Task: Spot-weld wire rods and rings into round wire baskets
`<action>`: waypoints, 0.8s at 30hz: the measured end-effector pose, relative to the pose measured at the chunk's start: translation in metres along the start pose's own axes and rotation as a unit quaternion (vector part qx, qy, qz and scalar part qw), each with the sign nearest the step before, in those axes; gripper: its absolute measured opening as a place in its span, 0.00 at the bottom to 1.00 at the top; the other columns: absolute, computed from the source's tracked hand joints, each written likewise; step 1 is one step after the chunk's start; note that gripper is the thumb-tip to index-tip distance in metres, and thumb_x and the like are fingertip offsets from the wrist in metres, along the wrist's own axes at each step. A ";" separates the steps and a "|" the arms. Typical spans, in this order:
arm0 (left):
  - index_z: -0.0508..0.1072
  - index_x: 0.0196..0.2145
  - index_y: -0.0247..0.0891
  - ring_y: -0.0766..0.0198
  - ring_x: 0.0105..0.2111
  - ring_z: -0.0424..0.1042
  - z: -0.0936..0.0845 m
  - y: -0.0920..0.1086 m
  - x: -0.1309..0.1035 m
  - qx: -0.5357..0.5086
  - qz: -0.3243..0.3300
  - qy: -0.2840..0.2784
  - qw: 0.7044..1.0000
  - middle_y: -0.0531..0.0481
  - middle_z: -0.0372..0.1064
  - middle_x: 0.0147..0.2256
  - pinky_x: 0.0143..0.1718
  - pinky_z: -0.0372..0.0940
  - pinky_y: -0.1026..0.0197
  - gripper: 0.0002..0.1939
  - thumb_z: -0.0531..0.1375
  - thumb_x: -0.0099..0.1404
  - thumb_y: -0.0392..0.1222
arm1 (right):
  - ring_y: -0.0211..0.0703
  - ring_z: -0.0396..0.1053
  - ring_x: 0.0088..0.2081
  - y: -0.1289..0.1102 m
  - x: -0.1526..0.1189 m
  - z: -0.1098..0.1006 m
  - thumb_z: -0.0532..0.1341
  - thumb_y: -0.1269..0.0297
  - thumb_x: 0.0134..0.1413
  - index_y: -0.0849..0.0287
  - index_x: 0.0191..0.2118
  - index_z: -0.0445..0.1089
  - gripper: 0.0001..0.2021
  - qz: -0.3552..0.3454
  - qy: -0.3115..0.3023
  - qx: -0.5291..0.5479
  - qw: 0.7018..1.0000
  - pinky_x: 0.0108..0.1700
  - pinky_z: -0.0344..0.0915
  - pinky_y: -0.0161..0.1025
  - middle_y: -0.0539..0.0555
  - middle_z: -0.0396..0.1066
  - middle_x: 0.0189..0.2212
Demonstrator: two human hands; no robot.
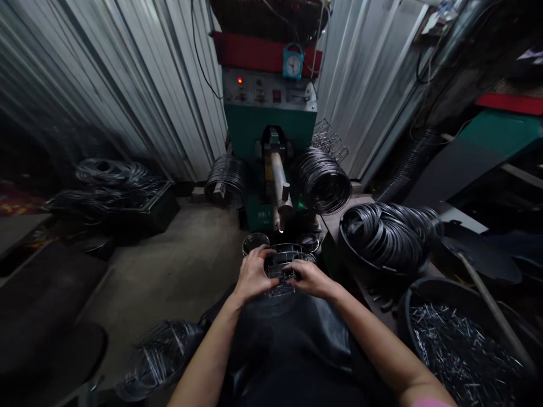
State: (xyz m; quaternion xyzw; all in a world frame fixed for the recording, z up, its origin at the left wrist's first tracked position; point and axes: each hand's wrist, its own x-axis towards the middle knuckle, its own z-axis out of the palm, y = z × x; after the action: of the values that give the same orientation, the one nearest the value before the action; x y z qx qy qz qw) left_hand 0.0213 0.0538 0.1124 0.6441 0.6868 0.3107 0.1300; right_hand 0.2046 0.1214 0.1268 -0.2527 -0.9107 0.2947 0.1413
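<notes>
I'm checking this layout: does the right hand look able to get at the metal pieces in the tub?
Probably yes: the metal pieces lie mostly uncovered in the tub beside the right forearm, a pole slanting over one side. The right hand must first leave the wire frame.

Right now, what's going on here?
A person has both hands on a round wire frame in front of a green machine, whose red light is on. The left hand grips one side of the frame; the right hand has its fingers at the other, though whether they pinch anything is unclear. Wire rings flank the machine's front, and short wires lie in a tub at right.
</notes>
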 end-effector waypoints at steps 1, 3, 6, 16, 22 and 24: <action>0.67 0.47 0.41 0.50 0.57 0.58 0.000 0.000 0.001 -0.002 -0.003 -0.002 1.000 0.42 0.60 0.55 0.56 0.57 0.48 0.32 0.66 0.40 0.36 | 0.43 0.70 0.39 0.001 0.001 0.000 0.62 0.73 0.48 0.60 0.43 0.71 0.14 0.002 0.000 -0.009 1.000 0.40 0.65 0.36 0.56 0.73 0.37; 0.67 0.47 0.41 0.49 0.57 0.58 0.000 0.000 0.003 -0.002 -0.008 -0.010 1.000 0.42 0.60 0.55 0.56 0.57 0.48 0.32 0.66 0.40 0.36 | 0.43 0.71 0.38 0.002 0.002 0.002 0.62 0.73 0.49 0.60 0.42 0.72 0.12 0.002 0.004 -0.021 1.000 0.40 0.65 0.36 0.55 0.73 0.36; 0.67 0.47 0.41 0.49 0.56 0.59 0.002 -0.004 0.007 -0.001 -0.013 -0.016 1.000 0.42 0.60 0.56 0.55 0.57 0.48 0.32 0.66 0.41 0.36 | 0.42 0.71 0.37 0.006 0.005 0.006 0.61 0.73 0.50 0.59 0.41 0.72 0.11 -0.008 0.008 -0.021 1.000 0.39 0.65 0.35 0.55 0.74 0.35; 0.67 0.46 0.42 0.49 0.55 0.60 0.005 -0.021 0.020 -0.017 0.008 -0.002 1.000 0.44 0.61 0.54 0.54 0.58 0.47 0.32 0.66 0.40 0.36 | 0.41 0.72 0.38 0.019 0.020 0.009 0.60 0.74 0.50 0.57 0.41 0.73 0.11 -0.016 0.010 -0.032 0.999 0.39 0.65 0.34 0.54 0.74 0.36; 0.66 0.47 0.41 0.50 0.55 0.61 0.008 -0.031 0.031 -0.040 0.006 -0.002 0.999 0.44 0.62 0.54 0.54 0.59 0.48 0.32 0.66 0.41 0.38 | 0.42 0.72 0.40 0.021 0.029 0.005 0.59 0.75 0.49 0.56 0.43 0.72 0.15 -0.005 0.003 -0.070 0.998 0.39 0.65 0.34 0.54 0.74 0.39; 0.66 0.47 0.42 0.51 0.55 0.61 0.008 -0.034 0.039 -0.040 0.007 -0.004 0.999 0.44 0.62 0.54 0.54 0.59 0.48 0.32 0.67 0.41 0.39 | 0.43 0.72 0.40 0.020 0.035 0.000 0.59 0.75 0.49 0.56 0.43 0.72 0.15 0.001 0.002 -0.082 0.997 0.39 0.65 0.34 0.54 0.74 0.39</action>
State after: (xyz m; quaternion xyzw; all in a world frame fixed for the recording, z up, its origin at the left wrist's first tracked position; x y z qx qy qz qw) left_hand -0.0069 0.0942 0.0951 0.6446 0.6688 0.3360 0.1558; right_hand 0.1833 0.1542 0.1178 -0.2649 -0.9312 0.2189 0.1214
